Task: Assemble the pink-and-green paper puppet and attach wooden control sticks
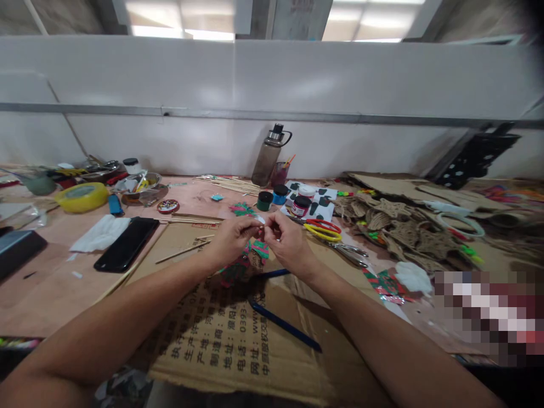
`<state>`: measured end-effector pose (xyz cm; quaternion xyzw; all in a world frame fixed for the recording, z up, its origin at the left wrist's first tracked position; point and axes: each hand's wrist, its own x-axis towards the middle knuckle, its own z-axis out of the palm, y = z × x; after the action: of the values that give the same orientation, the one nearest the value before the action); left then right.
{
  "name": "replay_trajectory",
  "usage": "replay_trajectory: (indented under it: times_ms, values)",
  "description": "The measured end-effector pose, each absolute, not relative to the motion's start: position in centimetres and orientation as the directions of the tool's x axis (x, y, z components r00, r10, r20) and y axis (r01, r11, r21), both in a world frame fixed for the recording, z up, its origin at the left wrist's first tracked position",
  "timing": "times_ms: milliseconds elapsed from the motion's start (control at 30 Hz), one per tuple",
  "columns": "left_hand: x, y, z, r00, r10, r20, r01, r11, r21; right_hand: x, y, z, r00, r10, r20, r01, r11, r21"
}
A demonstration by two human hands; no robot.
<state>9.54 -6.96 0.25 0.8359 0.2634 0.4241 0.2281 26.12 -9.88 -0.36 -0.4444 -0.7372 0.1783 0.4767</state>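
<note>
My left hand (233,238) and my right hand (289,242) meet above a sheet of printed cardboard (221,334). The fingers of both are pinched together on one small white piece (260,220) held between the fingertips. Just under the hands lies a red and green patterned craft piece (250,256). A blue stick (283,324) rests on the cardboard below my right wrist.
A black phone (126,243) and white tissue (100,232) lie at left, near a yellow tape roll (81,196). Paint jars (280,198), a water bottle (269,155), scissors (329,233) and wooden skewers (227,184) sit behind. Jute cord (395,224) and cardboard pieces pile at right.
</note>
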Motion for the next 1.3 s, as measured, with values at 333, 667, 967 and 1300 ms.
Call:
replay_trajectory:
  times_ms: [333,667,967,1300]
  values:
    - [9.31,-6.92,0.29,0.507,0.635,0.583,0.286,-0.762,0.581,26.25,-10.03,-0.07,-0.184,0.806,0.563,0.533,0.563,-0.632]
    - [9.32,-6.94,-0.01,0.481,0.563,0.672,0.344,-0.826,0.447,26.00,-10.14,0.15,-0.184,0.793,0.580,0.555,0.571,-0.604]
    - [9.30,-7.09,0.06,0.481,0.615,0.625,0.391,-0.789,0.475,25.84,-10.03,-0.24,-0.160,0.816,0.556,0.526,0.547,-0.652]
    - [9.48,-6.89,-0.14,0.545,0.629,0.555,0.462,-0.777,0.428,26.12,-9.96,-0.01,-0.158,0.804,0.573,0.567,0.549,-0.614]
